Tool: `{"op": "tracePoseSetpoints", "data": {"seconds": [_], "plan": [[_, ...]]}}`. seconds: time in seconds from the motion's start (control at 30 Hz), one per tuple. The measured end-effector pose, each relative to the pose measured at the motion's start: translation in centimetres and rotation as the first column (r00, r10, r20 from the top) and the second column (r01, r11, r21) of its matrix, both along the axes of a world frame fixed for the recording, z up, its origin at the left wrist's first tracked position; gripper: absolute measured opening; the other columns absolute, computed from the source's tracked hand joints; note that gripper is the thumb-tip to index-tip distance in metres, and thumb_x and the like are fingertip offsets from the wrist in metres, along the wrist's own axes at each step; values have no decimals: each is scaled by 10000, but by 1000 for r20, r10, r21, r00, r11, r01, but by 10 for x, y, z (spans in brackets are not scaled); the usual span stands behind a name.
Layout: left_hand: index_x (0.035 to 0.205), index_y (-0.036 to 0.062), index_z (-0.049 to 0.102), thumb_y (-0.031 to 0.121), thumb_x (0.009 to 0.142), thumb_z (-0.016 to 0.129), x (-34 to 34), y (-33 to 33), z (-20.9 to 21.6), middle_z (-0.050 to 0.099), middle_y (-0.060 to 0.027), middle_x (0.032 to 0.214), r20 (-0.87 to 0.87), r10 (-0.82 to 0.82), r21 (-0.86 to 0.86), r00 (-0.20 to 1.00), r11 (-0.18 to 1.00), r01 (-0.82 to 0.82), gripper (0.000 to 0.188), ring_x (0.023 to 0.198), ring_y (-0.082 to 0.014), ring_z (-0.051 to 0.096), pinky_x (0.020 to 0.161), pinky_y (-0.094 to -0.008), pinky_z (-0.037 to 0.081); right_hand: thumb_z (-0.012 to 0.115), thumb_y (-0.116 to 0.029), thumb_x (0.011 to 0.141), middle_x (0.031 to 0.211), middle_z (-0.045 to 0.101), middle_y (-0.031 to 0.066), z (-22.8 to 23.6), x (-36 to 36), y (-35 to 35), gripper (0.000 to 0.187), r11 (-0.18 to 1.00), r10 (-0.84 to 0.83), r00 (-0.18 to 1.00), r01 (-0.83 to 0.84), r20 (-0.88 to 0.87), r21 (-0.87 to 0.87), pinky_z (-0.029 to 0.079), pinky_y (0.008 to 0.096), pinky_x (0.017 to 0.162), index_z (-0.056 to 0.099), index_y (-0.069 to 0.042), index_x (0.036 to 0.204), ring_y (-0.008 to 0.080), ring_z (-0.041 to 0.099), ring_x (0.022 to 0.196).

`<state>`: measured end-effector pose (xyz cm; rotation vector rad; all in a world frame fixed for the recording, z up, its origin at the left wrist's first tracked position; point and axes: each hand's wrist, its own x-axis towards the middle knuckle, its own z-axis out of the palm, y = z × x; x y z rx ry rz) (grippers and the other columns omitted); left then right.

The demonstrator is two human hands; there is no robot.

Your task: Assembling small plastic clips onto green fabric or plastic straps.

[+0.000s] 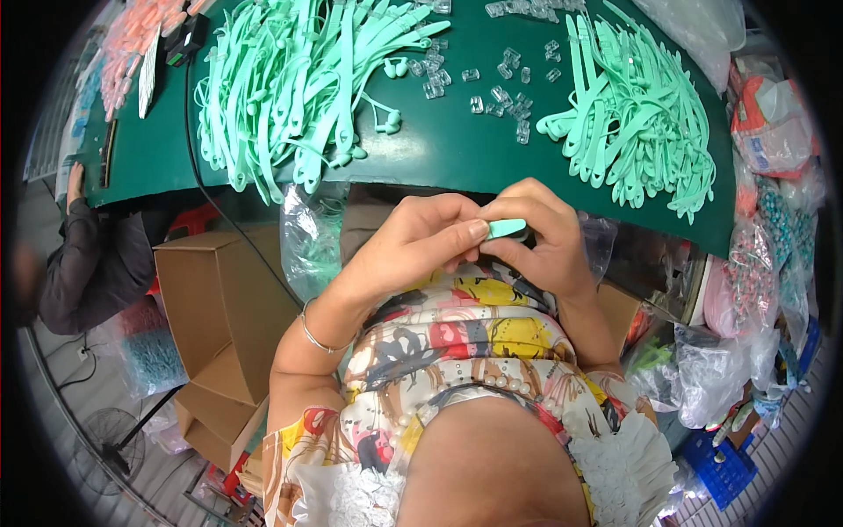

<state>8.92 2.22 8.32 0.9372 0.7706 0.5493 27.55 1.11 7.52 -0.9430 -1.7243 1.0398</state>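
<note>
Just in front of the table edge, my left hand (423,235) and my right hand (546,239) meet. Between their pinched fingers is a small mint-green plastic strip (507,229), its rounded end showing; my fingers cover the rest. Beyond my left hand, a big heap of mint-green plastic straps (290,97) lies on the green table (465,162). Past my right hand is a second pile of mint-green straps (645,123). Small clear plastic clips (500,95) are scattered between the two heaps.
Salmon-coloured pieces (145,39) lie at the far left, near a black cable (195,158). An open cardboard box (211,307) stands at my left, and a person's sleeve (97,263) is beyond it. Filled plastic bags (716,360) and a blue basket (716,470) are at right.
</note>
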Motion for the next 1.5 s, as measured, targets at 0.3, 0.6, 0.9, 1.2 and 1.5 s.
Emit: {"op": "tracePoseSetpoints", "data": {"seconds": [0.3, 0.6, 0.9, 1.2, 1.5], "plan": [[862, 11, 579, 168, 884, 538, 0, -8, 0, 550, 4, 693, 81, -43, -72, 996, 996, 48, 163, 573, -37, 430, 504, -171, 338, 741, -51, 660, 772, 573, 54, -19, 6, -18, 266, 998, -58, 985, 54, -165, -29, 402, 217, 567, 622, 0, 891, 131, 517, 639], [1002, -41, 577, 298, 925, 455, -2, -6, 3, 582, -48, 761, -67, -119, 68, 991, 990, 124, 369, 639, -71, 495, 562, -199, 405, 725, -15, 660, 750, 591, 41, -10, 20, -21, 271, 992, 8, 984, -31, -181, -126, 384, 198, 505, 618, 6, 908, 76, 513, 583], [1003, 6, 577, 164, 841, 565, -28, -3, -6, 588, -69, 729, -310, -116, 443, 944, 861, 251, 226, 639, -131, 527, 582, -263, 439, 719, -23, 630, 715, 592, 83, 6, 49, -31, 229, 993, -113, 954, 117, 277, 2, 420, 273, 529, 612, -16, 833, 191, 549, 595], [1036, 44, 548, 94, 738, 617, -86, -22, -77, 605, -188, 884, -826, -103, 302, 555, 750, 589, 310, 807, -378, 573, 710, -406, 464, 679, -127, 686, 948, 558, 94, -79, 68, -53, 280, 990, 3, 747, 92, 665, -107, 405, 367, 770, 608, -69, 950, 267, 517, 899], [1129, 93, 507, 161, 708, 666, -93, -27, -73, 511, -155, 1039, -923, 99, 351, 373, 617, 705, 455, 973, -347, 495, 828, -396, 424, 616, -64, 746, 796, 607, 107, 23, 60, -24, 124, 989, 68, 938, -19, 341, -145, 469, 321, 622, 606, 1, 852, 273, 588, 687]]}}
